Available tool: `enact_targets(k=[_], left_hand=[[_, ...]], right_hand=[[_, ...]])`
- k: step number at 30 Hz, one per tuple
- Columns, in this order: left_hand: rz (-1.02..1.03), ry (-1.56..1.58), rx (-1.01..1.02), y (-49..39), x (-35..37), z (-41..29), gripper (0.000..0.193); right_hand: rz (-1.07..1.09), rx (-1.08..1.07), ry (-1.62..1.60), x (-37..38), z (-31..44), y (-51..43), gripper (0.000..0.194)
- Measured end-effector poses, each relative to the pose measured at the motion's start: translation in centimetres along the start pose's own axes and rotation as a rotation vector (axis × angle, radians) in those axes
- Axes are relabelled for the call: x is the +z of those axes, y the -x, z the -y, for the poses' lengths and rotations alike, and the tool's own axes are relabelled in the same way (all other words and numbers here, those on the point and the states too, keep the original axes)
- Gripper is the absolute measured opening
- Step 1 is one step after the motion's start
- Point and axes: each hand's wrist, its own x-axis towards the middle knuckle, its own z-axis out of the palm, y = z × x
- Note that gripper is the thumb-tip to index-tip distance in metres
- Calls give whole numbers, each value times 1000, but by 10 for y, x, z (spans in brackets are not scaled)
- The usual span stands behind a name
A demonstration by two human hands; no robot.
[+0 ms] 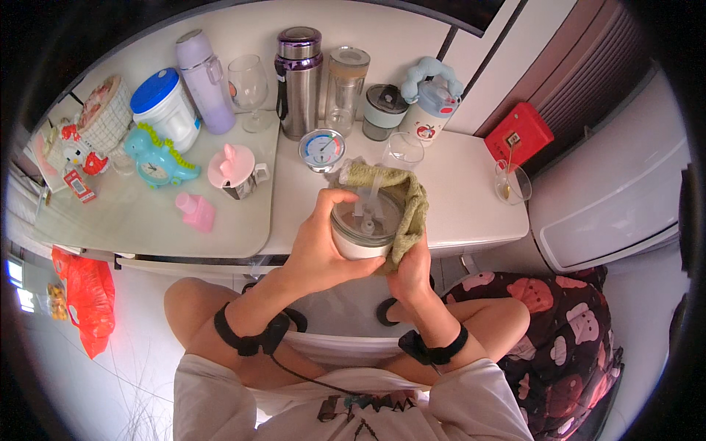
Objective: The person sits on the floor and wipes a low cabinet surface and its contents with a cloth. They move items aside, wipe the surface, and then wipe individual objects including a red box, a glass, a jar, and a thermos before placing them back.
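Note:
My left hand (322, 242) grips a white cup with a clear, grey-rimmed lid (368, 218), thumb and fingers spread around its near and left sides. The lid has a translucent spout and strap on top. On the cup's right side, my right hand (411, 267) holds a green cloth (415, 206) against the wall. The cloth also wraps along the far edge of the lid. Both hands hold the cup just above the front part of the white tabletop (463, 204). The cloth hides most of my right fingers.
Behind the cup stand a dial thermometer (322, 150), a small clear glass (404, 151), a steel thermos (299, 88) and several other bottles. Leftward are a pink-lidded mug (234, 171), a pink bottle (196, 211) and a dinosaur clock (157, 157). A glass cup with a spoon (512, 184) stands at right.

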Motion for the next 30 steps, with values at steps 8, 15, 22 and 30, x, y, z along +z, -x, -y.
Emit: enact_targets(k=[8, 15, 22, 30], left_hand=[[-60, 52, 109, 4, -7, 11, 82], [-141, 140, 132, -2, -9, 7, 82], [-122, -42, 271, -9, -15, 8, 85], [-127, 335, 67, -14, -3, -2, 82]], right_hand=[[51, -26, -9, 4, -20, -8, 50], [-91, -7, -39, 15, -49, 13, 43], [-154, -191, -113, -3, -47, 11, 42], [45, -295, 182, -4, -37, -9, 47]])
